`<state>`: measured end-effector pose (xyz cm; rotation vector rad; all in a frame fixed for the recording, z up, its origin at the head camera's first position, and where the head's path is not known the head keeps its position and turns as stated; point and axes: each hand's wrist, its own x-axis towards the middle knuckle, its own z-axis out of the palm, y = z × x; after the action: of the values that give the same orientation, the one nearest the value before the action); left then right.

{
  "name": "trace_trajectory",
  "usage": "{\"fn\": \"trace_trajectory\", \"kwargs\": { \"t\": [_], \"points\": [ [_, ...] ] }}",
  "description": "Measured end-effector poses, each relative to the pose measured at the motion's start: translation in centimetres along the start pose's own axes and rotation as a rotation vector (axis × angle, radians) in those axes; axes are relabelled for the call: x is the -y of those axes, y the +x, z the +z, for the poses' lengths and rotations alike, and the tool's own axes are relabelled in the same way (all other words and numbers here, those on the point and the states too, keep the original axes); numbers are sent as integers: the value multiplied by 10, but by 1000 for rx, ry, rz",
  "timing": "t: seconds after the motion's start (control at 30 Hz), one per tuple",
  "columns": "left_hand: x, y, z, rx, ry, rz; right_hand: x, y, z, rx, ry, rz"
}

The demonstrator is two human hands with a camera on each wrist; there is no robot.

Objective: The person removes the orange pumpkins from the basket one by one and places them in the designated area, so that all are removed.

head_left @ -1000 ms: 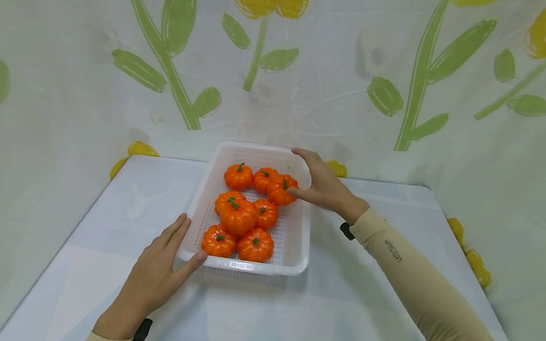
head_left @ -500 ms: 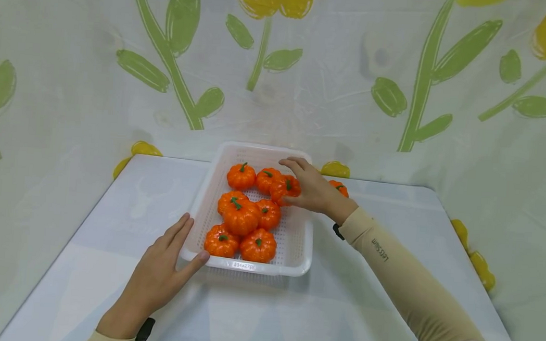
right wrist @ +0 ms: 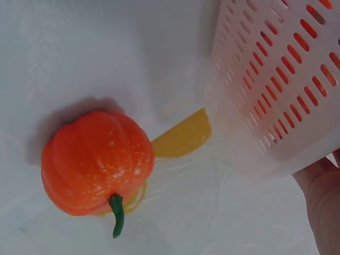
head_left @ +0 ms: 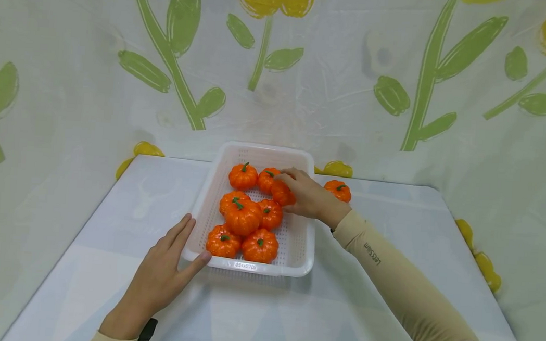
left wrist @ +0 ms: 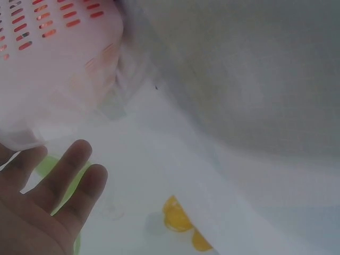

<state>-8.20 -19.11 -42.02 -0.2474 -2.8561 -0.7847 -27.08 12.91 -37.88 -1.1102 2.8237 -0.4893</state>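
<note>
Several small orange toy pumpkins with green stems lie in a white perforated plastic basket (head_left: 301,255) in the head view. My right hand (head_left: 311,196) reaches over the basket's right rim and grips a pumpkin (head_left: 281,193), thumb on the near side and fingers on the far side, its stem hidden. My left hand (head_left: 156,270) rests at the near left corner, thumb on the rim and straight fingers along the side; the left wrist view shows those fingers (left wrist: 79,186) spread beside the basket wall. Outside the basket on the right stands one more pumpkin (head_left: 338,190), large in the right wrist view.
The basket stands toward the back of a white table (head_left: 364,291). Behind it hangs a pale curtain (head_left: 325,90) printed with yellow flowers and green leaves. One pumpkin (head_left: 243,217) lies on top of others in the basket's middle.
My right hand has moved left and closed round the pumpkin at the basket's right side. The pumpkin outside, earlier behind that hand, has come into sight. My left hand has stayed put.
</note>
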Motion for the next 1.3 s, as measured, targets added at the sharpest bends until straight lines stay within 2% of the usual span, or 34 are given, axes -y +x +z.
{"fn": "trace_trajectory", "kwargs": {
  "t": [0.1, 0.67, 1.0, 1.13, 1.3],
  "points": [
    [0, 0, 1, -2, 4, 3, -1, -2, 1, 3, -8, 8],
    [-1, 0, 2, 4, 18, -11, -4, -7, 2, -116, -28, -92],
    [1, 0, 2, -6, 20, -8, -5, -9, -8, -295, -39, -166],
    [1, 0, 2, -10, 19, -6, -6, -10, -11, -354, -25, -166],
    [0, 0, 3, -14, 12, -3, -7, -14, -13, -378, -30, -133]
  ]
}}
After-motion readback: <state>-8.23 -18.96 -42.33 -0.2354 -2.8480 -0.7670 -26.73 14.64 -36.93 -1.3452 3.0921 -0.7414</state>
